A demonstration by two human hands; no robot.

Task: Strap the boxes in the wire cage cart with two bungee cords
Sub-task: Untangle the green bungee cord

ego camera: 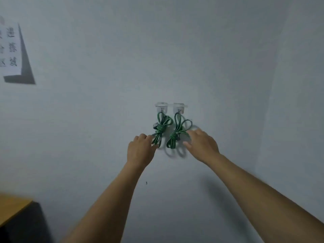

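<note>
On the far wall (105,102), two bundled bungee cords (176,133) hang from clear hooks (161,106) (probably light, limp, springy; best taken at the knot), the right hand (201,146) spread loose beside the right cord (177,127), the left hand (140,149) curled against the left cord (159,128), grip unclear.

Two hooks (161,106) are fixed side by side on the wall (228,67), with one cord hung from each. The left hand (140,149) is placed at 7 o'clock against the left cord (160,128). The right hand (201,144) is placed at 4 o'clock just beside the right cord (177,132). A paper sheet (10,48) is hung far off at 10 o'clock, and a table (12,209) is set at 8 o'clock.
</note>
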